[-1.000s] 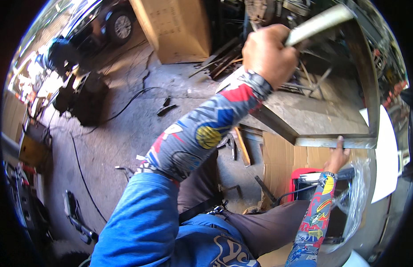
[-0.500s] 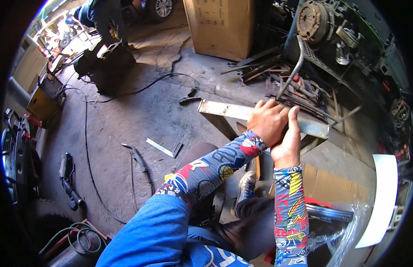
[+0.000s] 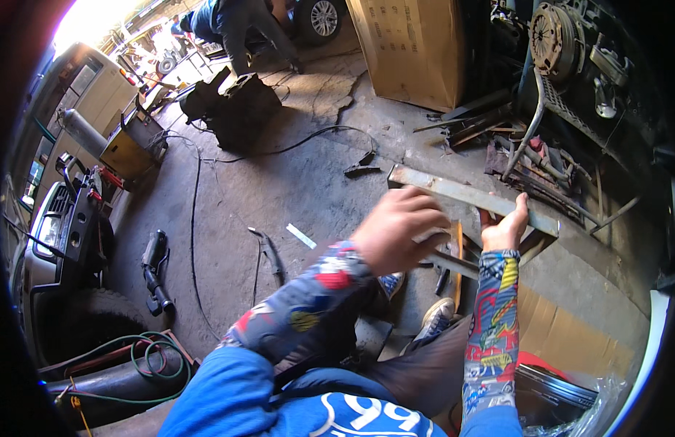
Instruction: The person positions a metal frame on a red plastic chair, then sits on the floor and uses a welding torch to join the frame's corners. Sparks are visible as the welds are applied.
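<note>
Here, metal frame (image 3: 465, 192), in right grip (image 3: 503, 227)

– The frame (image 3: 454, 190) at three o'clock?
– Bare metal, dull grey sheen, brownish blotches.
– And the carton (image 3: 407, 58) at one?
– Matt brown cardboard, smooth-faced.
– At four o'clock?
– Clear plastic film (image 3: 605, 406), crinkled and glossy.
– The floor (image 3: 308, 178)?
– Matt concrete by its look, rough and stained.

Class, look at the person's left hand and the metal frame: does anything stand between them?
Nothing visible does. The left hand is close beside the metal frame, with no other object between; blur hides whether they touch. The right hand holds the frame farther right, out of the way.
</note>
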